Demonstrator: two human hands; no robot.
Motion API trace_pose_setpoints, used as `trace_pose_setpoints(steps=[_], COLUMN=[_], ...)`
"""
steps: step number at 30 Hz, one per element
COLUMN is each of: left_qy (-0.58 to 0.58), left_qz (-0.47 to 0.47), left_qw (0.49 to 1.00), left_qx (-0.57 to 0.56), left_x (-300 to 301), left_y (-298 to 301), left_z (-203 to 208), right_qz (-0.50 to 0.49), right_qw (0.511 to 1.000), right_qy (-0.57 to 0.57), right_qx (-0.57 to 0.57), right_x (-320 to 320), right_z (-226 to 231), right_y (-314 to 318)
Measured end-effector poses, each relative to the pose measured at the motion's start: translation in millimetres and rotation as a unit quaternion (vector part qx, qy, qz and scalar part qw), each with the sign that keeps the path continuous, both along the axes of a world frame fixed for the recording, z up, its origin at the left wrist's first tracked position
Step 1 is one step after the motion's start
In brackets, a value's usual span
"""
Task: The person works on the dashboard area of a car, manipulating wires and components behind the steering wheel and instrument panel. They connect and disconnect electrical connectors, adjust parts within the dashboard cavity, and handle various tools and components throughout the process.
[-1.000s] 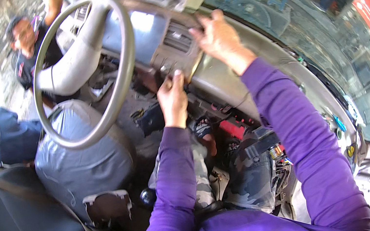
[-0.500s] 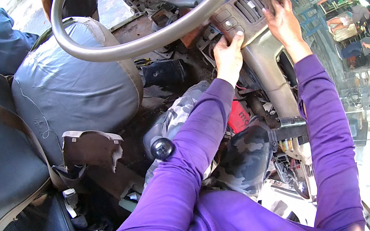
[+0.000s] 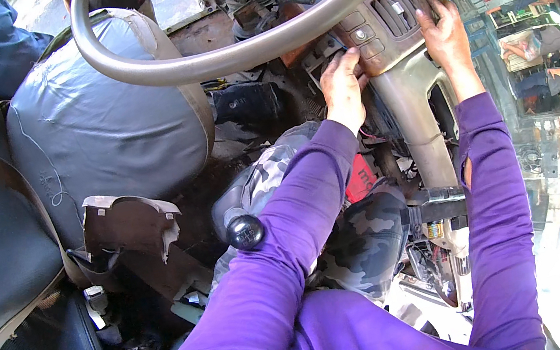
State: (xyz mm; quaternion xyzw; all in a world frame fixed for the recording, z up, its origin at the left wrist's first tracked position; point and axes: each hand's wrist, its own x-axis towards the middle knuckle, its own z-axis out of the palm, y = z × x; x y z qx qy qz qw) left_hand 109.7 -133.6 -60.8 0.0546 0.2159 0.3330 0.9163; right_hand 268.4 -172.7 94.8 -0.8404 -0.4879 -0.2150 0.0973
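A brown dashboard panel (image 3: pixel 392 56) with a slatted air vent (image 3: pixel 395 11) and small square switches lies between my two hands. At its lower left corner, my left hand (image 3: pixel 344 88) has its fingers bent round the edge; some fingertips are hidden. My right hand (image 3: pixel 447 40) is wrapped on the panel's right edge, with the far fingertips out of sight behind it. Below the panel runs a long beige trim piece (image 3: pixel 421 127) with a dark opening. The steering wheel (image 3: pixel 237 59) stands to the left of the panel, over a grey seat.
A black gear knob (image 3: pixel 245 232) is beside my left forearm. The grey seat (image 3: pixel 113 122) fills the left side, with a broken brown trim piece (image 3: pixel 130 227) near it. A red object (image 3: pixel 360 177) lies by my knee. Other people appear at the upper left and far right.
The view has shifted slightly, so the panel sits farther right. My left thumb has moved off the panel's face toward its edge. My right hand stays at the right edge.
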Motion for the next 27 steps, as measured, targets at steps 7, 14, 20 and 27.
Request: trace_pose_setpoints(steps=[7, 14, 20, 27], left_qy=[-0.024, -0.162, -0.154, -0.012], left_qz=[0.036, -0.025, 0.094, 0.101], left_qw=[0.999, 0.982, 0.976, 0.990], left_qx=[-0.011, -0.096, -0.122, 0.100], left_x=[3, 1, 8, 5], left_y=[-5, 2, -4, 7], left_z=[-3, -13, -1, -6], right_qz=[-0.013, -0.057, -0.047, -0.102], right_qw=[1.000, 0.997, 0.994, 0.972], right_qy=[-0.005, 0.005, 0.091, 0.213], right_qx=[-0.024, -0.061, -0.033, 0.009], right_x=[7, 0, 18, 13], right_z=[2, 13, 21, 20], right_y=[-2, 3, -4, -5])
